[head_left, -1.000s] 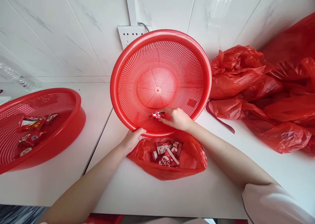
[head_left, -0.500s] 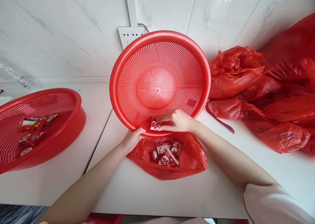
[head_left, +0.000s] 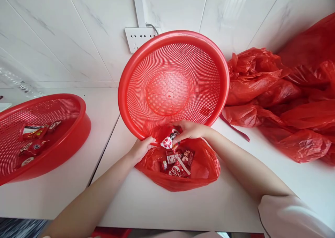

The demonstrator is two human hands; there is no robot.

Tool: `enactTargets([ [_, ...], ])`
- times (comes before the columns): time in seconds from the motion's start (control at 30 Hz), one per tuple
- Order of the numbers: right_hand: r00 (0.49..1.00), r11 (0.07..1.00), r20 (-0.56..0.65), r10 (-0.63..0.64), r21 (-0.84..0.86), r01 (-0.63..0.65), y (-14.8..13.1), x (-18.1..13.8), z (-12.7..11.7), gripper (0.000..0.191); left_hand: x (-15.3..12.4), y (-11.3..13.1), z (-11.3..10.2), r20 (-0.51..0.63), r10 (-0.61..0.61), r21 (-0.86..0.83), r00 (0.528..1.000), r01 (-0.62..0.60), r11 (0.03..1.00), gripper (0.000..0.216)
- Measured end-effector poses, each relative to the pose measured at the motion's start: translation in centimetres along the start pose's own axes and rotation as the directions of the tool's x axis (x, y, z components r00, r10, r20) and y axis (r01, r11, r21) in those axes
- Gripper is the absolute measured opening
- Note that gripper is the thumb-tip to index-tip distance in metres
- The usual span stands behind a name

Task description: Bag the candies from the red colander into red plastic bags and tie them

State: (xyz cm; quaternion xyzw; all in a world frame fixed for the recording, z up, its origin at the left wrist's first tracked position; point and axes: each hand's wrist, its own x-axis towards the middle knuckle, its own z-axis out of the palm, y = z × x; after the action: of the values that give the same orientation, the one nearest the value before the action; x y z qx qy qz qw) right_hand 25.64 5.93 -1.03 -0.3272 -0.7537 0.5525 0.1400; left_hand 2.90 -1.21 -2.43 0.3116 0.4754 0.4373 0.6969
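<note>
A red perforated plastic basket (head_left: 169, 82) is tipped on its side, its mouth facing me. My left hand (head_left: 142, 149) is closed at the basket's lower left rim, and the edge of an open red plastic bag (head_left: 178, 186) is right beside its fingers. Several small red-and-white wrapped sweets (head_left: 178, 166) lie inside the bag. Between the fingers of my right hand (head_left: 190, 130) are wrapped sweets (head_left: 167, 142), over the basket's lower rim and just above the bag's mouth. How many it holds I cannot tell.
On the left stands a second red basket (head_left: 75, 133) with several wrapped sweets (head_left: 35, 147) in it. Crumpled red plastic bags (head_left: 261, 88) are heaped at the right, beside a dark red ribbon (head_left: 237, 129). Behind the tipped basket is a power strip (head_left: 138, 37) against the tiled wall.
My right hand has lifted the sweets from the basket's lower edge and brought them over the rim toward the bag. The tipped basket has shifted slightly right.
</note>
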Motion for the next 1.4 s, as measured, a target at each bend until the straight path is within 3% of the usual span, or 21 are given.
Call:
enactTargets([
  [0.1, 0.993, 0.965, -0.094, 0.075, 0.256, -0.049, -0.4, 0.2, -0.1, 0.041, 0.2, -0.1, -0.2, 0.032, 0.029, -0.014, 0.999, -0.028, 1.0, 0.023],
  [0.2, 0.967, 0.826, -0.211, 0.145, 0.564, -0.001, -0.4, 0.5, -0.2, 0.04, 0.4, -0.2, -0.6, 0.065, 0.063, -0.037, 0.996, -0.061, 0.997, 0.024],
  [0.3, 0.963, 0.72, -0.222, 0.156, 0.692, 0.043, -0.2, 0.7, -0.3, 0.038, 0.6, -0.2, -0.9, 0.088, 0.063, -0.059, 0.994, -0.058, 0.997, 0.021],
  [0.73, 0.892, 0.853, -0.444, 0.085, 0.495, 0.165, -0.2, 1.0, 0.2, 0.037, 0.7, -0.3, -1.0, 0.114, 0.044, -0.062, 0.993, -0.037, 0.997, 0.029],
  [1.17, 0.93, 0.793, -0.364, 0.059, 0.583, 0.178, -0.7, 0.6, 0.2, 0.034, 0.5, -0.1, -0.8, 0.095, 0.055, -0.044, 0.994, -0.051, 0.998, 0.032],
  [1.4, 0.955, 0.701, -0.282, -0.094, 0.662, 0.265, -4.2, -1.8, 0.7, 0.019, 0.3, -0.3, -0.7, 0.089, 0.004, -0.046, 0.996, 0.0, 0.999, 0.032],
])
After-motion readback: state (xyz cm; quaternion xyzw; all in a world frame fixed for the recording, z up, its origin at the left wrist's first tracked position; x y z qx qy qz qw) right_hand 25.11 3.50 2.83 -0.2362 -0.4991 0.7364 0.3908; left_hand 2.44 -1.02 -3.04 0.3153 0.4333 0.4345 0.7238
